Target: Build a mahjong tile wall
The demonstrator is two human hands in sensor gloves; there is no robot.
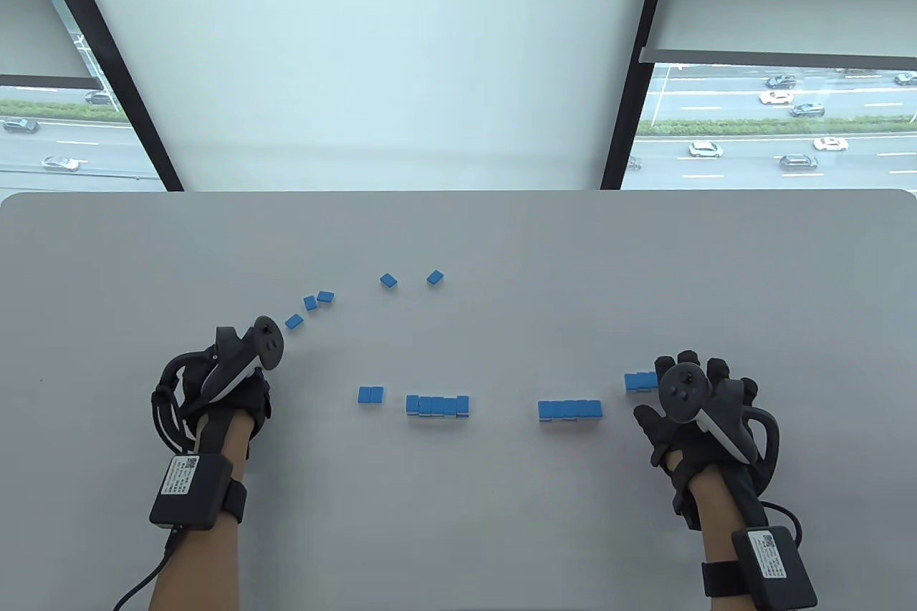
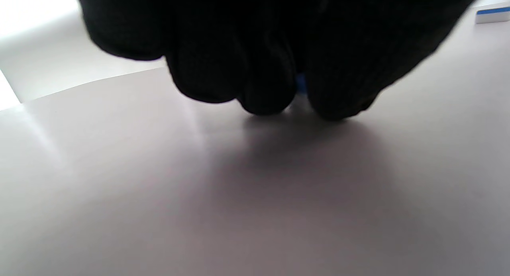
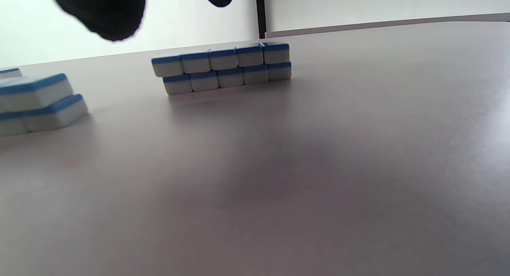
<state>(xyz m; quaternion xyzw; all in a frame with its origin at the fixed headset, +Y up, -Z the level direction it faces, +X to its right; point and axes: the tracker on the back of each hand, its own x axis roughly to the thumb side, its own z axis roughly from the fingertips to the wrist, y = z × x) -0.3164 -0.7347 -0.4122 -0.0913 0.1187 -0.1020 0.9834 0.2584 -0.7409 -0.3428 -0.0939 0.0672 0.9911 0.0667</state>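
Grey table (image 3: 318, 168) fills most of frame, seen low and close. Upper centre: two-layer tile wall segment (image 3: 223, 68), five blue-backed white tiles per layer, upper layer shifted slightly left of lower one. Left edge: second stacked tile group (image 3: 38, 102), two layers, blurred, cut off by frame; a further tile (image 3: 8, 73) just behind it at far left edge. Top left: dark gloved fingertips (image 3: 107, 11) hang in from top edge, above the table, touching nothing. Pale wall and dark vertical post (image 3: 260, 15) behind table.
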